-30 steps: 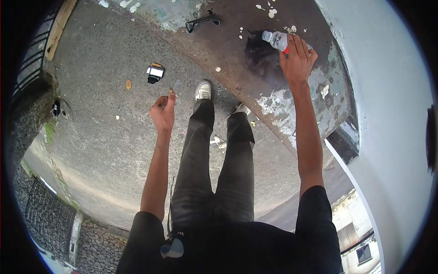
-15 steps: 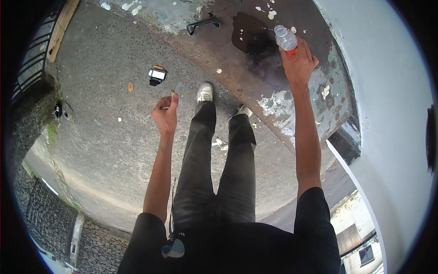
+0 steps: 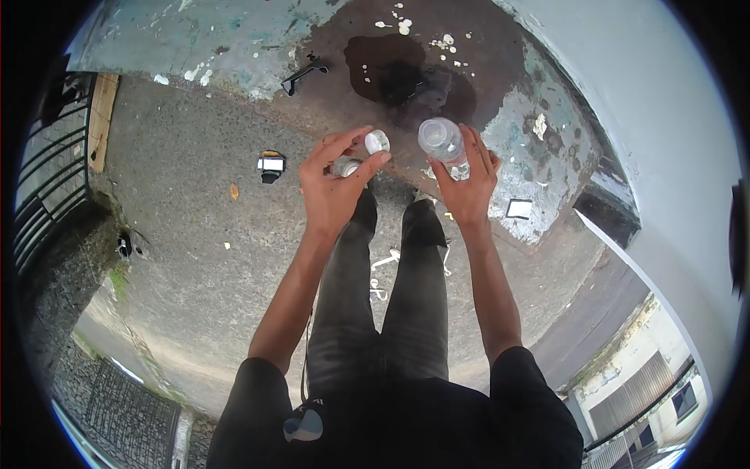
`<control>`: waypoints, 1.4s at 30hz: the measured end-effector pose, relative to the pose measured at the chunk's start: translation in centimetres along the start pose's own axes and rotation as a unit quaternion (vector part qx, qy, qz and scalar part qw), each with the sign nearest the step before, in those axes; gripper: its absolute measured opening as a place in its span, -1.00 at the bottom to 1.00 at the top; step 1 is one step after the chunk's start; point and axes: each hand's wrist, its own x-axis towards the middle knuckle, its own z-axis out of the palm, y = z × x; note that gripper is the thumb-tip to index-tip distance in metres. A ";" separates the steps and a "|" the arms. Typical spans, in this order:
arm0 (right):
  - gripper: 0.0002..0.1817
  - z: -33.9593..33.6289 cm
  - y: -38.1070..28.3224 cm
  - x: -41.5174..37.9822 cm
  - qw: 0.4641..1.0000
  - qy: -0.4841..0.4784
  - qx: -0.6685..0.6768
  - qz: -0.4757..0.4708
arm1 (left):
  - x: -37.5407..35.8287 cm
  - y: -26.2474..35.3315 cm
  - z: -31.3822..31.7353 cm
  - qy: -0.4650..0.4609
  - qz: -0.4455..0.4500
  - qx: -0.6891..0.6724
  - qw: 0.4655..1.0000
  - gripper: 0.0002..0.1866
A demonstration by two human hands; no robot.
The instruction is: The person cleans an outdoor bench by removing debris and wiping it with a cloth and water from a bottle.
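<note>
My left hand [image 3: 334, 176] is closed, with the thumb and fingertips pinching a round white cap [image 3: 376, 141]. Below the cap, a small clear container [image 3: 344, 166] shows between the thumb and fingers of the same hand. To the right, my right hand [image 3: 466, 186] grips a clear plastic bottle [image 3: 441, 139] by its side, its round top facing up toward me. A short gap separates the cap from the bottle. Both hands are in front of my legs, above the ground.
A dark wet patch [image 3: 387, 70] and white splashes lie on the worn concrete ahead. A black bent piece [image 3: 305, 76] rests near it. On the ground are a black-and-white object [image 3: 271, 166] and a white rectangle [image 3: 519, 209]. A white wall [image 3: 664, 133] rises at right.
My right hand has come down and inward with the bottle. My left hand has moved up and right, now showing the white cap and small clear container. The view has shifted.
</note>
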 end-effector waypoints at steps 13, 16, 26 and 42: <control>-0.28 -3.2 1.1 -8.2 0.992 0.057 -0.007 0.113 | 0.7 4.1 8.1 -0.257 -0.061 0.159 0.951 -0.64; -0.33 -4.5 2.7 -9.2 0.979 0.029 0.076 0.187 | 1.1 6.2 11.4 -0.328 -0.099 0.272 0.899 -0.65; -0.34 -11.7 15.7 -12.6 0.632 -0.226 0.703 0.235 | 0.8 12.5 23.5 -0.681 0.148 0.284 0.659 -0.63; -0.20 -11.2 33.7 -3.9 0.932 0.191 0.194 0.241 | -2.3 -2.0 16.5 -0.066 0.012 0.177 0.982 -0.36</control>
